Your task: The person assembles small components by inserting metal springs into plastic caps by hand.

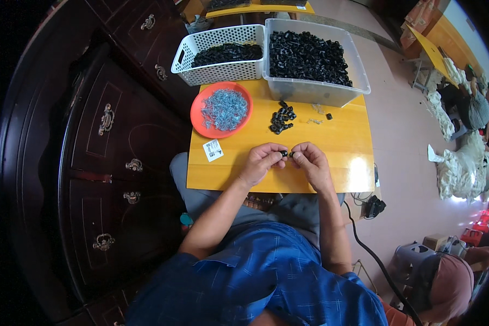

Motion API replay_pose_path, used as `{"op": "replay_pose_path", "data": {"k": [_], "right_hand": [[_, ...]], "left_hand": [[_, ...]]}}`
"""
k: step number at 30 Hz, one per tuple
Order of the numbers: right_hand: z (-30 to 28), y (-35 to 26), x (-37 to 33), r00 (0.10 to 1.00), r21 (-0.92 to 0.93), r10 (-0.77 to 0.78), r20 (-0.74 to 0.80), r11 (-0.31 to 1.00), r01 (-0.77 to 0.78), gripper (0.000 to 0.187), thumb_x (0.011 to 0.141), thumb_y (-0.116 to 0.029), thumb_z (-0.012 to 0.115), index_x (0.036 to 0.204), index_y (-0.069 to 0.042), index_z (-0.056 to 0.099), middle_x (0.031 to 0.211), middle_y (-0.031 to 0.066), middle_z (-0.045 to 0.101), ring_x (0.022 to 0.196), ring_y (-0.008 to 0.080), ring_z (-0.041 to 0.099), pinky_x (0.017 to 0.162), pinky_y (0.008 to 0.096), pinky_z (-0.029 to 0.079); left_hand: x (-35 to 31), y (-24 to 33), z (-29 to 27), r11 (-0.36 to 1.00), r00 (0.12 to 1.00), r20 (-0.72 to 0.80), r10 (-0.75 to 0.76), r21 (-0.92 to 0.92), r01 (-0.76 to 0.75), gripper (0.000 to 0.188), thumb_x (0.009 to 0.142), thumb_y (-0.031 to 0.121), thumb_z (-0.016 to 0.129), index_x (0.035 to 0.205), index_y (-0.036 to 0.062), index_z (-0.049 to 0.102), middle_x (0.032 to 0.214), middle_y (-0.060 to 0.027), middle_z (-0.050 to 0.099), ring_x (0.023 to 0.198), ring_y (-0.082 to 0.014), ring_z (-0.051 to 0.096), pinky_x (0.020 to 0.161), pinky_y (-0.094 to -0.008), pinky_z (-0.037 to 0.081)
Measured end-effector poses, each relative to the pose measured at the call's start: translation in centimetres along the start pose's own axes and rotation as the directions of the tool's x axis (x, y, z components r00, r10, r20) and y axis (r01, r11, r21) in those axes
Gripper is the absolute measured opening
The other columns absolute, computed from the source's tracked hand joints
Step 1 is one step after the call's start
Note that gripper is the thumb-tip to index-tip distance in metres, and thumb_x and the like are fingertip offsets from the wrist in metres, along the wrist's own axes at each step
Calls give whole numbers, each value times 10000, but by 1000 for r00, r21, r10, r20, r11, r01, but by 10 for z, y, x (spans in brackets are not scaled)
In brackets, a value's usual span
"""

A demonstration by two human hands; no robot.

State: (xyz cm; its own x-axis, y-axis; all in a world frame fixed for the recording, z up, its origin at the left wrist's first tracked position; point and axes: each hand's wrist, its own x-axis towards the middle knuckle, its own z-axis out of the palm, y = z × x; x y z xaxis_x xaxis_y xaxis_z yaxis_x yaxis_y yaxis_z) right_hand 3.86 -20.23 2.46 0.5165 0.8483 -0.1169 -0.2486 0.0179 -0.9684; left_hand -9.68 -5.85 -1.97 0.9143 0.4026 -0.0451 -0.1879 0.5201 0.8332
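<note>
Over the near part of the yellow table (228, 171), my two hands meet almost fingertip to fingertip. My left hand (263, 163) pinches a small black plastic part (283, 154) between thumb and forefinger. Another small black piece (292, 155) sits in the pinch of my right hand (312, 164), partly covered by the fingers. Just beyond them lies a loose cluster of black plastic parts (282, 117). To its right are a few tiny clear or metallic pieces (316, 120) and one lone black part (329, 116). An orange-red plate (196, 117) heaped with small silvery-blue pieces (224, 110) stands beyond my left hand.
At the table's far side, a white perforated basket (223, 72) and a translucent bin (309, 89) hold many black parts. A white printed card (213, 150) lies at left. Dark drawers (108, 141) flank the left side; a black cable (372, 252) runs at right. Other people sit at far right.
</note>
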Motion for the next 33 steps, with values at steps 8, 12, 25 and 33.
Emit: {"op": "replay_pose_path", "data": {"k": [8, 12, 25, 33], "right_hand": [[2, 0, -3, 999, 9, -9, 47, 1000, 9, 88, 1003, -109, 599, 1034, -27, 601, 881, -7, 634, 780, 64, 558, 710, 221, 458], [1, -1, -3, 999, 19, -15, 53, 1000, 14, 76, 1004, -102, 590, 1033, -32, 600, 881, 4, 643, 772, 68, 561, 702, 226, 462], [1, 4, -4, 1000, 13, -6, 21, 1000, 5, 81, 1006, -106, 587, 1046, -37, 598, 883, -3, 640, 776, 66, 563, 713, 223, 464], [1, 5, -3, 1000, 53, -1, 23, 999, 0, 70, 1004, -110, 590, 1024, -43, 602, 866, -17, 628, 772, 62, 559, 709, 215, 461]], "left_hand": [[4, -2, 3, 996, 996, 7, 84, 16, -84, 144, 965, 54, 614, 1097, 1, 595, 950, -58, 670, 804, -126, 647, 766, -255, 531], [3, -2, 3, 997, 998, 6, 61, 39, -62, 137, 960, 48, 619, 1086, 6, 586, 944, -58, 664, 800, -127, 648, 763, -258, 532], [2, 1, 3, 996, 998, 39, 42, 83, -45, 114, 969, 33, 593, 1077, -5, 593, 913, -49, 663, 794, -99, 638, 770, -244, 530], [2, 0, 3, 994, 998, 49, 32, 100, -37, 121, 964, 38, 605, 1078, -3, 598, 935, -62, 675, 801, -107, 645, 763, -244, 530]]}}
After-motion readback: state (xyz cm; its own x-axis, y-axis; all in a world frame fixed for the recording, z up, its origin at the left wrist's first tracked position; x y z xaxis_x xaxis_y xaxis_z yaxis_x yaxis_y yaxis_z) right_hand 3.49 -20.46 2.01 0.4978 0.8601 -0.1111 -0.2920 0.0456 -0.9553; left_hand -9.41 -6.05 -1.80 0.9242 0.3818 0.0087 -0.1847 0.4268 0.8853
